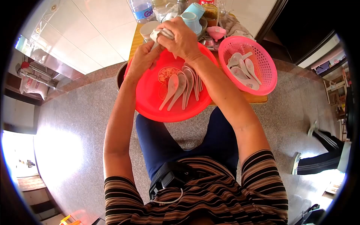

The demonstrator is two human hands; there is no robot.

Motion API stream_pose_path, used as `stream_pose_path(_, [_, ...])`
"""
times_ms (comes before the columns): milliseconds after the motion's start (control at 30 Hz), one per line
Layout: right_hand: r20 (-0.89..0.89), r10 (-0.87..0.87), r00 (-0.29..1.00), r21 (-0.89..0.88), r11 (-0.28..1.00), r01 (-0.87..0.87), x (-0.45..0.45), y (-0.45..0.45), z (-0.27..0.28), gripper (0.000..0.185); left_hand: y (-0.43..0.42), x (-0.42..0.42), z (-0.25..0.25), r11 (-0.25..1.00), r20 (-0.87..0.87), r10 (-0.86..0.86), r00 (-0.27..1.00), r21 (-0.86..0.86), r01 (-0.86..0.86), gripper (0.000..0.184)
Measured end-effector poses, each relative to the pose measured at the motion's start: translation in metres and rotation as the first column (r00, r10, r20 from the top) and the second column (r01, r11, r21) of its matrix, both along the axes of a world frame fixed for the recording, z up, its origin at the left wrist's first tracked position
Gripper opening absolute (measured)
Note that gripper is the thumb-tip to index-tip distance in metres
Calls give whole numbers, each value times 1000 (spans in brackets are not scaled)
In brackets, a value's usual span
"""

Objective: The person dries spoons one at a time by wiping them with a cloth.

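Observation:
Both my hands are raised over the far left rim of a red basin (150, 101). My right hand (182, 39) is closed on a white cloth (162, 34). My left hand (147, 56) is closed just below and beside it, its fingertips against the lower end of the cloth; anything wrapped inside is hidden. Several white spoons (180, 88) lie side by side in the basin, handles toward me. To the right, a pink colander (268, 71) holds several more white spoons (243, 71).
Behind the basin on the wooden table (258, 99) are light blue cups (191, 23), a pink funnel-like item (216, 33), a jar (210, 14) and a water bottle (142, 11). A person's legs (320, 157) are at the right.

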State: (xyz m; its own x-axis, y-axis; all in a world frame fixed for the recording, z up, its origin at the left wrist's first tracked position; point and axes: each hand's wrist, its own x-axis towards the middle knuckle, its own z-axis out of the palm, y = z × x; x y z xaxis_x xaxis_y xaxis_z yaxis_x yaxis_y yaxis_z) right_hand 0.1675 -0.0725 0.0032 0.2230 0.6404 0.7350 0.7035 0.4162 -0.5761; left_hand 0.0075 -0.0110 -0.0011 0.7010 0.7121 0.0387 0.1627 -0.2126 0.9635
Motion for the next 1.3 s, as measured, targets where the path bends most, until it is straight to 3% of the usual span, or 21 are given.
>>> stream_pose_path(33, [0, -1, 1000, 0, 1000, 1, 4, 4, -2, 35, -1, 2, -2, 1000, 0, -1, 1000, 0, 1, 26])
stream_pose_path(100, [-78, -175, 981, -51, 984, 171, 11, 9, -2, 40, -4, 6, -9, 901, -26, 27, 999, 433, -13, 24])
stream_pose_path(133, [-78, -175, 982, -50, 984, 171, 13, 7, 0, 40, -4, 7, -12, 901, -26, 27, 999, 434, -14, 24])
stream_pose_path(200, [-292, -72, 954, -216, 976, 7, 15, 2, 4, 45, -5, 8, -12, 761, -41, 99, 994, 647, -49, 25])
stream_pose_path(300, [-314, -80, 946, -307, 951, -21, 14, 4, 3, 41, -11, 6, -6, 694, -167, 252, 953, 718, -58, 25])
stream_pose_path(367, [-335, -61, 940, -348, 935, -63, 14, 6, 0, 39, -6, 7, -13, 698, -122, 218, 968, 713, -67, 26])
stream_pose_path(433, [-331, 17, 944, -174, 982, -79, 14, 9, -1, 37, -4, 7, -12, 703, -77, 181, 980, 707, -74, 28])
stream_pose_path(500, [-380, 67, 922, -198, 968, -152, 13, 4, 2, 35, -4, 7, -8, 906, -113, 140, 984, 415, -81, 32])
stream_pose_path(533, [-430, 115, 896, -219, 949, -227, 12, 2, 4, 34, -4, 6, -5, 906, -113, 139, 984, 415, -80, 32])
stream_pose_path(567, [-429, 114, 896, -219, 949, -225, 14, 4, 2, 34, -3, 5, -2, 976, -116, 108, 987, 201, -83, 34])
stream_pose_path(600, [-389, 92, 917, -193, 965, -179, 15, 8, -1, 32, -2, 4, 0, 996, -112, 78, 991, -22, -81, 36])
stream_pose_path(667, [-348, 71, 935, -165, 977, -136, 16, 11, -9, 31, 2, 4, -4, 995, -143, 94, 985, 42, -88, 38])
stream_pose_path(733, [94, -236, 967, -74, 967, 244, 15, 9, -11, 30, 4, 5, -10, 990, -173, 111, 979, 105, -93, 40])
stream_pose_path(800, [158, -233, 959, -115, 961, 253, 7, 8, -12, 29, 2, 6, -15, 795, -166, 326, 930, 580, -175, 41])
stream_pose_path(933, [340, -151, 928, -166, 962, 217, 4, 7, -15, 24, 1, 6, -13, 760, -192, 386, 902, 620, -193, 40])
stream_pose_path(1033, [389, -191, 901, -174, 945, 276, 4, 8, -17, 22, -3, 7, -13, 688, -213, 425, 880, 707, -162, 36])
stream_pose_path(1133, [326, -282, 902, -170, 921, 350, 8, 7, -10, 22, -10, 10, -8, 663, -259, 439, 860, 739, -116, 35])
stream_pose_path(1267, [384, -283, 879, -163, 916, 366, 6, 6, -10, 21, -12, 10, -8, 600, -225, 482, 847, 790, -131, 32])
stream_pose_path(1300, [405, -217, 888, -187, 931, 313, 1, 6, -13, 20, -12, 10, -8, 577, -222, 497, 839, 806, -129, 31])
